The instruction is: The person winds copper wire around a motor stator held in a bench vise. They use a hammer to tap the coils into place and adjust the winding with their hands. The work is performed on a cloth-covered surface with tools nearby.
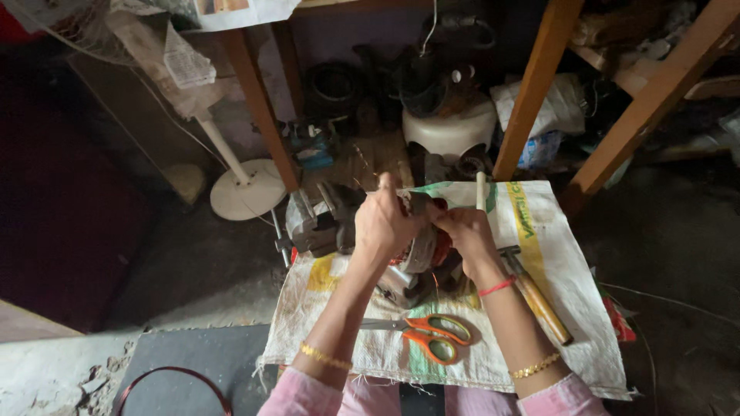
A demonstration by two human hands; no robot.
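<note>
Hands, left hand (381,223) and right hand (462,231), grip a motor (420,258) over a white woven sack (555,254) with green-yellow printing.

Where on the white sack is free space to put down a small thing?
The white sack is bare right of the hammer, and left of the scissors near its left edge. The middle is crowded: both the left hand and right hand hold the motor.
</note>
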